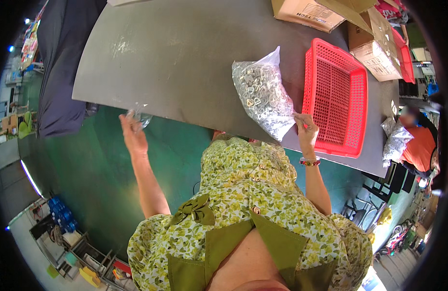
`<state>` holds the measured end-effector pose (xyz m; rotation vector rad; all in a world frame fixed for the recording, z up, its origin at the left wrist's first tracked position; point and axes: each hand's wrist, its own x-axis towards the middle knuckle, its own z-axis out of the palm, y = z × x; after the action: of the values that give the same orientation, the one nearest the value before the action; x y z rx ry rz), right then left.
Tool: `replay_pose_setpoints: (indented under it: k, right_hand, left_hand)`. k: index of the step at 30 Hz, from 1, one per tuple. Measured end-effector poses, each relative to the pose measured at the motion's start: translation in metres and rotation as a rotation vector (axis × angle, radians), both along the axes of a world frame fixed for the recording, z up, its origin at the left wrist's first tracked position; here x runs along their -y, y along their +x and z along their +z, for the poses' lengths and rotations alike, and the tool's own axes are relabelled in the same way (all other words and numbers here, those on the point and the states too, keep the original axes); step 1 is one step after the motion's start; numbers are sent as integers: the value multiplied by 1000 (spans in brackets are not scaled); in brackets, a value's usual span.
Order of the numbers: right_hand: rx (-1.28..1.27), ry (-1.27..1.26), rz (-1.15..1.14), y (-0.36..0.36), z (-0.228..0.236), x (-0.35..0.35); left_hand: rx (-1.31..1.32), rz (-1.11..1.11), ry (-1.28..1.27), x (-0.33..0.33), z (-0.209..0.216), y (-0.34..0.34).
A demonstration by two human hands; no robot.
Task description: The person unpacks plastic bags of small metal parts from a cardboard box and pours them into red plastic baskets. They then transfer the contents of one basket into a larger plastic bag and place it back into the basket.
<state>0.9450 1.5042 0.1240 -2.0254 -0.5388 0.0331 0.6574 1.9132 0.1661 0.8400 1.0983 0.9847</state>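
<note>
A clear plastic bag (260, 92) full of small silvery metal rings, some of them looking triangular or D-shaped, lies near the front edge of the grey table (180, 53). My right hand (307, 130) is closed on the gathered right corner of this bag, fingers pinched together. Out to the left, my left hand (134, 135) is raised by the table's front edge. Its fingers are closed on a small crumpled clear plastic bag (144, 118); whether anything is inside cannot be made out.
Right of the bag of rings stands a red plastic basket (336, 97). Open cardboard boxes (309, 14) sit at the far right. Another clear bag (397, 140) of silvery pieces is at the right edge, near a person in orange (420, 148). Dark cloth (61, 72) hangs at left.
</note>
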Motion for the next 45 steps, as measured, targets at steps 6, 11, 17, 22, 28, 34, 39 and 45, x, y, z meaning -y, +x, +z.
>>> replay_pose_setpoints:
  k: [6, 11, 17, 22, 28, 34, 39, 45]
  right_hand:
    - [-21, -67, 50, -14, 18, 1]
    - [173, -220, -78, -29, 29, -8]
    - [178, -347, -153, -42, 28, -4]
    - [7, -633, -61, -47, 58, -24]
    - [385, -1141, -32, -20, 44, -82]
    - [263, -1051, 181, 6, 37, -78]
    - [263, -819, 57, 17, 13, -63]
    - [286, -740, 66, 13, 9, -56]
  left_hand:
    - [-269, -670, 240, 13, 21, 121]
    - [-577, -998, 814, 23, 56, 211]
    - [-504, -1329, 938, 43, 75, 276]
    - [-405, -1706, 1383, 60, 44, 290]
    - [-504, -1713, 1291, 82, -5, 280]
    - [-535, -1664, 1084, 78, -29, 245]
    - [-844, -1810, 969, 96, -47, 221]
    - [-1017, -1773, 892, 95, -48, 203]
